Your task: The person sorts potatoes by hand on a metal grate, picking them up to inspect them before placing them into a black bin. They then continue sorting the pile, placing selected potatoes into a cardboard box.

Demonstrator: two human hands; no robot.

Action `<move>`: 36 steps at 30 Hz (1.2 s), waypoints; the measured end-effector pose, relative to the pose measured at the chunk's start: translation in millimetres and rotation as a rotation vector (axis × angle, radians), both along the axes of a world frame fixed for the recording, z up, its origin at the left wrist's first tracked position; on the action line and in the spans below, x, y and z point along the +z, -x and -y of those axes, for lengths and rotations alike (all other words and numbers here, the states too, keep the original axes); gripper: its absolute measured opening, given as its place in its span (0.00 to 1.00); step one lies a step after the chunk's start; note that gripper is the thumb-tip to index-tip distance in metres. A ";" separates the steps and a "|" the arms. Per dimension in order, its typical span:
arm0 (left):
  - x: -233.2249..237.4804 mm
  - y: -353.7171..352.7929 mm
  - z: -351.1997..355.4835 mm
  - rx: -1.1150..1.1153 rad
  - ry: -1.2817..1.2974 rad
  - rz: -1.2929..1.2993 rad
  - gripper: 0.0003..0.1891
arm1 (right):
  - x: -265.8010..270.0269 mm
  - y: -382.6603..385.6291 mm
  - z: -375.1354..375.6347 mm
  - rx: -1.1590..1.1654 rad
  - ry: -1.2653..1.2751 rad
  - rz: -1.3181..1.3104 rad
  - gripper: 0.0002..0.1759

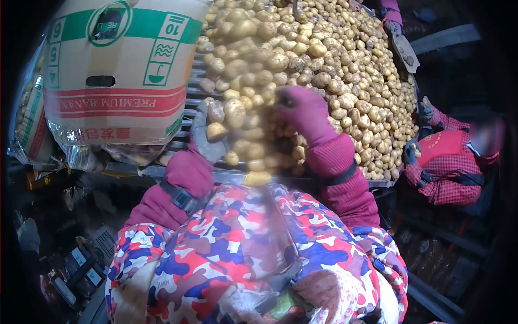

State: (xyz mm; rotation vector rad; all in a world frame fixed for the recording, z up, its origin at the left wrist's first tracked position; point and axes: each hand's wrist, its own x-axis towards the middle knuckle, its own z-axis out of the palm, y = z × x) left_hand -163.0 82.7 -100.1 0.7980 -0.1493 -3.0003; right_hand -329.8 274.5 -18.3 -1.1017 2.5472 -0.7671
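My left hand (208, 141), in a grey glove, curls around a potato (217, 132) at the near edge of the slatted metal table. Another potato (215, 112) rests by its fingertips. Over the loose potatoes (251, 148) in front of my body is my right hand (291, 102). A dark glove and a pink sleeve cover it, and its fingers are smeared and partly hidden, so I cannot make out a hold. A large heap of potatoes (350, 97) spreads behind and to the right of it.
A cardboard banana box (116, 102) stands at the left on the slats (194, 89), plastic film under its lower edge. Across the heap's right side is a co-worker in a red checked top (450, 156) with gloved hands. Another person's pink sleeve (391, 11) shows at the top right.
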 end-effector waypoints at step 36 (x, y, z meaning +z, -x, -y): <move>-15.2 -4.2 -8.8 -0.082 0.277 -0.028 0.33 | -32.4 65.4 -48.4 -0.332 -0.117 -0.086 0.28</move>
